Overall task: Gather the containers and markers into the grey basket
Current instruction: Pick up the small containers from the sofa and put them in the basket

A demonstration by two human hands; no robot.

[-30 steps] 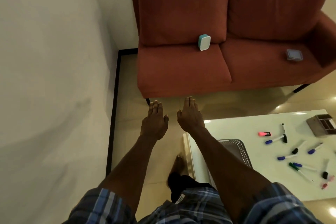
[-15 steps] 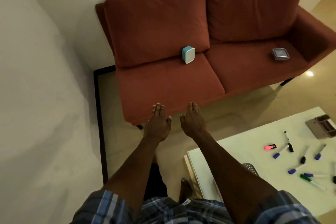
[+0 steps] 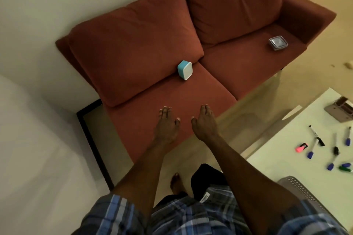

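1. Both bare forearms reach up from the lower edge toward mid-frame, nearly parallel.
2. The left hand lies flat, palm down, fingers together, empty.
3. The right hand mirrors it just beside, thumbs facing inward, empty.

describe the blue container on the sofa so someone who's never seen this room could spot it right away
Find the red two-seat sofa against the wall. On its left seat cushion, at the crease under the back cushion, a small teal container with a white face stands on its edge. The other container, on the right seat, is grey, clear-lidded and lies flat.
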